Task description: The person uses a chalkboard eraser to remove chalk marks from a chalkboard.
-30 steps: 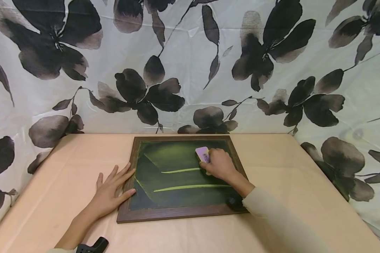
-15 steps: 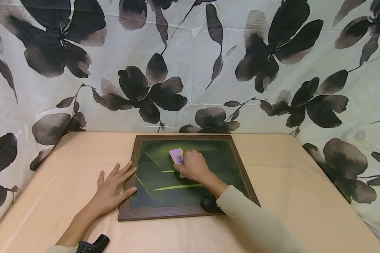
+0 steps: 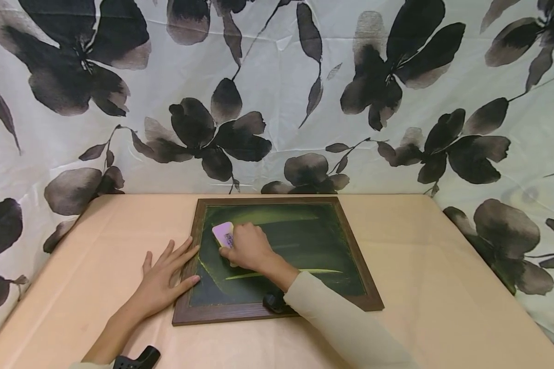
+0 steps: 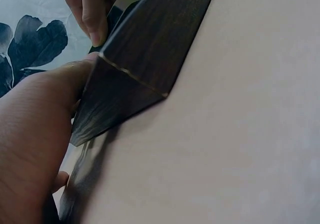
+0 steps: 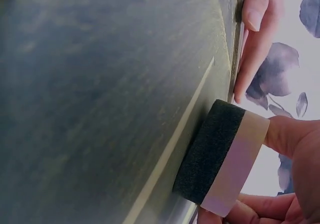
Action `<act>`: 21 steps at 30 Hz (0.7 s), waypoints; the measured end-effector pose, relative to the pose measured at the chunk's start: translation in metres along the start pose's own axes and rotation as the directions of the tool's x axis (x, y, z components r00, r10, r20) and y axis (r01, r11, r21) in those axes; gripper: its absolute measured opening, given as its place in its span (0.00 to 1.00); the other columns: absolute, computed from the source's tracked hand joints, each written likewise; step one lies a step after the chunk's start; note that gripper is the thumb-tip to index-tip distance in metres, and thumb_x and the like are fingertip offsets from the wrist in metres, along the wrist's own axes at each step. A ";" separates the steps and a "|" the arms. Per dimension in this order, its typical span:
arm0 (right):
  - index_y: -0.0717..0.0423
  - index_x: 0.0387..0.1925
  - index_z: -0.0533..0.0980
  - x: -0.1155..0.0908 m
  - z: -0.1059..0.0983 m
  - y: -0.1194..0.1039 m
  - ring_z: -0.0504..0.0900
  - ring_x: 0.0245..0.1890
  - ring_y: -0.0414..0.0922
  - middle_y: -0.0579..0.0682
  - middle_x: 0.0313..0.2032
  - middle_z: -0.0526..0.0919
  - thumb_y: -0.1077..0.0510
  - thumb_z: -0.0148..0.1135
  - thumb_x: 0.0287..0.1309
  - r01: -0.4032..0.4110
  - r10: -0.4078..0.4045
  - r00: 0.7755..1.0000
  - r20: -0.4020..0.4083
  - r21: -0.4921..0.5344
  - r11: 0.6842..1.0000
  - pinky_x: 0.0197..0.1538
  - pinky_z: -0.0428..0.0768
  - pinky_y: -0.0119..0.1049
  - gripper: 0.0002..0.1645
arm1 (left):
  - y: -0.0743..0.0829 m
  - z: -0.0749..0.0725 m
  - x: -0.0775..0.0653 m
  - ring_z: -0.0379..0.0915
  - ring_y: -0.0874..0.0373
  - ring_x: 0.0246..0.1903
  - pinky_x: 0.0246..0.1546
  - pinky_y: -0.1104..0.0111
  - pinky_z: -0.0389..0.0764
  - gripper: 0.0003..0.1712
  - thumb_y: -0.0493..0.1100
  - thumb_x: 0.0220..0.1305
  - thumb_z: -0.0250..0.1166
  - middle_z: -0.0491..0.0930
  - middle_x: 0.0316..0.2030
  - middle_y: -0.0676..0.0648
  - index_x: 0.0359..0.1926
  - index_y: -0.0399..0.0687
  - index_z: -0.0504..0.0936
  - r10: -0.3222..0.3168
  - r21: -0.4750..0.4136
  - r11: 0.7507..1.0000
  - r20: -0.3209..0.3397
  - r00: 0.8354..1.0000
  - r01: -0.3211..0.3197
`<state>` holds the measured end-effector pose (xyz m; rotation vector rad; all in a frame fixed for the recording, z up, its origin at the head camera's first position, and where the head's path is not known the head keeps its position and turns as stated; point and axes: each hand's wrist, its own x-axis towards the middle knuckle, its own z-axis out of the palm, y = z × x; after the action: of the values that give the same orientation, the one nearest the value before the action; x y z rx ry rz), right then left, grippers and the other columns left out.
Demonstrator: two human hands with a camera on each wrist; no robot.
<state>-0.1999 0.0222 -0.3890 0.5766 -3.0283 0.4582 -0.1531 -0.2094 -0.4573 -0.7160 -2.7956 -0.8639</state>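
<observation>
A chalkboard [image 3: 304, 246] in a brown wooden frame lies on the table, with smeared yellow-green chalk over its dark green surface. One yellow chalk line [image 3: 320, 270] crosses its lower half, partly behind the right arm. My right hand [image 3: 249, 247] grips a chalkboard eraser [image 3: 223, 233] by its sides, near the board's left part. In the right wrist view the eraser's dark felt [image 5: 210, 151] faces the board, its pale purple back outward. My left hand [image 3: 166, 274] lies with spread, straight fingers against the frame's left edge; in the left wrist view the frame corner [image 4: 130, 84] hides its fingers.
A peach-coloured cloth covers the table [image 3: 420, 256]. Behind it hangs a white curtain [image 3: 277, 102] with dark flowers. A black wrist camera [image 3: 274, 302] sits under the right wrist, over the frame's lower edge; another black device [image 3: 138, 357] is on the left wrist.
My right hand has moved the eraser leftward across the board. The upper chalk line it passed over has been rubbed away to a faint trace. My left hand stays at the frame.
</observation>
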 end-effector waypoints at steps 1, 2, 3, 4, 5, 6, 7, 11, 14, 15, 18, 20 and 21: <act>0.57 0.28 0.78 -0.001 0.000 -0.001 0.74 0.19 0.41 0.46 0.20 0.74 0.41 0.68 0.51 0.002 -0.002 1.000 0.005 -0.013 1.000 0.21 0.75 0.35 0.22 | 0.000 0.000 0.000 0.44 0.33 0.69 0.57 0.31 0.28 0.36 0.56 0.62 0.64 0.56 0.71 0.45 0.69 0.54 0.67 0.000 0.002 1.000 -0.001 1.000 0.000; 0.58 0.30 0.79 -0.002 0.000 -0.003 0.75 0.20 0.42 0.47 0.22 0.74 0.40 0.69 0.50 0.001 -0.001 1.000 0.008 -0.026 1.000 0.22 0.76 0.36 0.23 | -0.001 0.000 -0.001 0.44 0.33 0.69 0.57 0.31 0.28 0.36 0.56 0.62 0.64 0.56 0.71 0.45 0.69 0.54 0.67 0.001 0.002 1.000 -0.004 1.000 -0.001; 0.58 0.32 0.79 -0.003 0.000 -0.003 0.76 0.22 0.43 0.48 0.23 0.75 0.40 0.69 0.50 0.000 0.000 1.000 0.009 -0.037 0.999 0.23 0.77 0.36 0.25 | -0.001 0.000 -0.001 0.44 0.32 0.69 0.57 0.31 0.28 0.36 0.56 0.62 0.64 0.56 0.71 0.45 0.69 0.54 0.67 0.001 0.002 1.000 -0.005 1.000 -0.001; 0.58 0.34 0.80 -0.004 -0.001 -0.004 0.76 0.24 0.43 0.48 0.25 0.75 0.39 0.69 0.50 -0.001 0.002 1.000 0.013 -0.045 0.999 0.24 0.77 0.37 0.26 | -0.001 0.000 -0.001 0.44 0.32 0.69 0.58 0.31 0.27 0.36 0.56 0.62 0.64 0.56 0.71 0.45 0.69 0.54 0.67 0.003 0.000 1.000 -0.004 1.000 -0.003; 0.58 0.37 0.80 -0.005 -0.001 -0.004 0.77 0.25 0.44 0.48 0.26 0.76 0.39 0.69 0.50 -0.008 0.009 1.000 0.015 -0.045 0.999 0.25 0.77 0.38 0.26 | -0.001 0.000 -0.001 0.44 0.32 0.69 0.58 0.32 0.27 0.36 0.56 0.62 0.64 0.56 0.71 0.45 0.69 0.54 0.67 0.004 -0.002 1.000 -0.002 1.000 -0.004; 0.58 0.38 0.80 -0.007 -0.002 -0.003 0.77 0.25 0.44 0.48 0.27 0.76 0.39 0.69 0.50 -0.014 0.015 1.000 0.018 -0.043 0.999 0.25 0.78 0.39 0.27 | 0.000 0.001 -0.001 0.43 0.32 0.69 0.58 0.32 0.27 0.36 0.56 0.62 0.64 0.55 0.72 0.45 0.69 0.54 0.67 0.008 -0.001 1.000 0.000 1.000 -0.008; 0.58 0.39 0.80 -0.008 -0.003 -0.002 0.77 0.26 0.44 0.48 0.27 0.76 0.39 0.69 0.50 -0.024 0.024 1.000 0.019 -0.033 0.999 0.25 0.78 0.39 0.27 | 0.000 0.001 -0.001 0.43 0.32 0.69 0.58 0.32 0.26 0.36 0.56 0.62 0.63 0.55 0.72 0.45 0.70 0.54 0.66 0.010 -0.001 1.000 0.001 1.000 -0.010; 0.58 0.39 0.79 -0.016 -0.007 0.012 0.75 0.25 0.44 0.48 0.27 0.75 0.40 0.70 0.49 -0.073 0.073 0.997 0.012 0.008 0.997 0.24 0.76 0.39 0.27 | 0.000 0.002 0.000 0.43 0.33 0.69 0.58 0.32 0.26 0.37 0.56 0.62 0.63 0.55 0.72 0.45 0.70 0.55 0.66 0.026 0.011 1.000 0.000 1.000 -0.026; 0.59 0.37 0.78 -0.022 -0.012 0.030 0.74 0.24 0.44 0.49 0.26 0.73 0.40 0.70 0.50 -0.104 0.104 0.994 -0.013 0.006 0.995 0.24 0.75 0.40 0.26 | 0.000 0.002 0.000 0.43 0.33 0.69 0.58 0.32 0.26 0.37 0.56 0.62 0.64 0.55 0.72 0.45 0.70 0.54 0.66 0.035 0.019 0.999 -0.005 0.999 -0.035; 0.60 0.36 0.78 -0.023 -0.014 0.038 0.74 0.24 0.45 0.49 0.26 0.73 0.41 0.70 0.49 -0.114 0.113 0.993 -0.024 0.000 0.994 0.23 0.75 0.40 0.26 | -0.001 0.002 0.000 0.43 0.33 0.69 0.58 0.33 0.26 0.37 0.56 0.62 0.64 0.55 0.72 0.45 0.70 0.54 0.65 0.034 0.020 0.999 -0.005 0.999 -0.034; 0.61 0.34 0.77 -0.028 -0.019 0.061 0.73 0.23 0.45 0.50 0.25 0.72 0.42 0.71 0.49 -0.142 0.141 0.989 -0.053 -0.018 0.990 0.21 0.74 0.40 0.26 | -0.001 0.002 0.000 0.43 0.33 0.69 0.58 0.32 0.26 0.37 0.56 0.62 0.64 0.55 0.72 0.45 0.70 0.54 0.66 0.032 0.019 0.999 -0.009 0.999 -0.032; 0.62 0.34 0.77 -0.032 -0.023 0.077 0.73 0.22 0.45 0.50 0.24 0.72 0.42 0.71 0.49 -0.162 0.160 0.985 -0.067 -0.030 0.986 0.21 0.74 0.40 0.26 | -0.001 0.002 -0.001 0.43 0.33 0.69 0.58 0.32 0.26 0.37 0.56 0.62 0.64 0.55 0.72 0.45 0.70 0.53 0.66 0.026 0.016 1.000 -0.011 1.000 -0.026; 0.62 0.34 0.77 -0.034 -0.024 0.085 0.73 0.22 0.45 0.50 0.24 0.72 0.42 0.71 0.49 -0.172 0.169 0.983 -0.070 -0.036 0.984 0.20 0.74 0.40 0.27 | -0.001 0.003 -0.002 0.43 0.33 0.69 0.58 0.32 0.27 0.37 0.56 0.62 0.63 0.55 0.72 0.45 0.70 0.53 0.66 0.022 0.016 1.000 -0.010 1.000 -0.021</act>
<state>-0.2001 0.1169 -0.3922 0.2942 -3.0279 0.4096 -0.1522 -0.2094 -0.4604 -0.7355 -2.7770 -0.8380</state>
